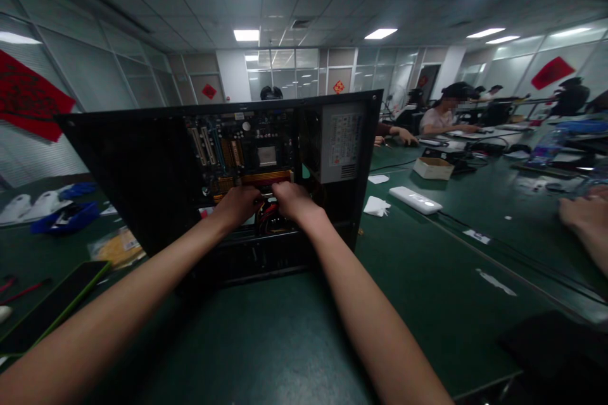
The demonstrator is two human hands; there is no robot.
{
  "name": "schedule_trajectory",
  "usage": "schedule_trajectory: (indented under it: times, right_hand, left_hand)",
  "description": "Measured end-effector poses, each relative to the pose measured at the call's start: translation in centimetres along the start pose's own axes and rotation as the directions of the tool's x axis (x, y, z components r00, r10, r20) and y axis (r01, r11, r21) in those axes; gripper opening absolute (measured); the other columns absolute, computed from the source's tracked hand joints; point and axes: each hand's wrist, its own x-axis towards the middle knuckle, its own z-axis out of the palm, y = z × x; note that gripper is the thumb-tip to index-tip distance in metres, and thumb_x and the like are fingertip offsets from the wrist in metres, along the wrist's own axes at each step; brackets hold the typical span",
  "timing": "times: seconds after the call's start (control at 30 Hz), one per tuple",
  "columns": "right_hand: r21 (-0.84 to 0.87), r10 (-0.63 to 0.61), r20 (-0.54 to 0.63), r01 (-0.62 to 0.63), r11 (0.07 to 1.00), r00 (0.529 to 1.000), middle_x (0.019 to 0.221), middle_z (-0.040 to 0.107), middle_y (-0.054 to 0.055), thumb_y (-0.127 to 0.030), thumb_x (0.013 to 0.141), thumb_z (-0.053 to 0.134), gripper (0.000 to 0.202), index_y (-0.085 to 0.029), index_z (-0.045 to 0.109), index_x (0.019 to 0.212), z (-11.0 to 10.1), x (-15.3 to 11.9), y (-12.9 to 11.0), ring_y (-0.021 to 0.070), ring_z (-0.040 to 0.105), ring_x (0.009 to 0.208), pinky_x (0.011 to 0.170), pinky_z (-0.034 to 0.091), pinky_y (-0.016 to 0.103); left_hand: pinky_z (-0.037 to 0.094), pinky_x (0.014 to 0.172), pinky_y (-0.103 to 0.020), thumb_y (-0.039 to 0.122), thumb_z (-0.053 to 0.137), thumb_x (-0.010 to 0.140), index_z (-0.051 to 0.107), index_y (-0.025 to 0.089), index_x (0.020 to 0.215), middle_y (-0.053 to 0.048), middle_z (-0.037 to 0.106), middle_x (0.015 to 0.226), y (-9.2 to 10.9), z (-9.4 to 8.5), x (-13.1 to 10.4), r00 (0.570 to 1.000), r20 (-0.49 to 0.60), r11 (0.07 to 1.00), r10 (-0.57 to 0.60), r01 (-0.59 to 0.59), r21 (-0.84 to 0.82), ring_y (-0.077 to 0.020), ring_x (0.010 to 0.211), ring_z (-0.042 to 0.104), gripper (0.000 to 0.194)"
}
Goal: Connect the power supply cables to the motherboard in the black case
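Between my left hand (240, 205) and right hand (295, 198), fingers curled, contents I cannot tell, thin red-and-yellow wires (270, 210) bunch, best kept slack; just beyond, long yellow-and-dark-red plastic slots (268, 178); around the grip, an open black metal computer case (142, 171).

The green table (275, 342) bears the computer case (128, 171) I reach into; right of my right hand (295, 199) lie a tissue (376, 206) and white power strip (413, 199), left of my left hand (238, 205) a yellow packet (118, 248) and blue tray (84, 221).
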Motion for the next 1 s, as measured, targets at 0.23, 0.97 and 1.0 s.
schedule_trajectory:
  times: [0.23,0.97,1.0]
  right_hand:
    - [0.017,-0.051,-0.084,0.053,0.998,0.995,0.128,0.065,0.016,-0.005,0.089,0.052,0.034,-0.012,0.061,0.120,0.8,0.5,0.4,0.0273,0.065,0.114,0.087,0.052,0.032]
    - [0.003,-0.024,-0.143,0.025,1.000,0.989,0.124,0.062,0.018,-0.006,0.092,0.048,0.027,-0.011,0.061,0.116,1.8,1.0,-0.4,0.0278,0.064,0.112,0.090,0.050,0.034]
    - [0.000,-0.021,-0.144,0.021,1.000,0.989,0.124,0.062,0.017,-0.007,0.092,0.048,0.027,-0.012,0.061,0.116,1.7,0.9,-0.5,0.0279,0.065,0.111,0.089,0.050,0.034]
  left_hand:
    - [0.054,0.079,-0.035,0.021,0.054,0.091,0.077,0.015,0.095,-0.015,0.076,0.098,0.1,-0.1,0.3,1.000,0.030,0.998,0.007,-0.009,0.069,-0.0298,0.094,0.073,0.024]
    - [0.054,0.087,-0.034,0.024,0.060,0.092,0.076,0.014,0.107,-0.016,0.076,0.105,0.4,0.2,0.3,0.993,0.021,0.993,-0.113,0.113,-0.038,-0.0295,0.103,0.072,0.024]
    - [0.054,0.087,-0.033,0.024,0.062,0.091,0.076,0.015,0.107,-0.015,0.076,0.105,0.3,0.3,0.3,0.992,0.012,0.990,-0.127,0.127,-0.064,-0.0288,0.103,0.072,0.023]
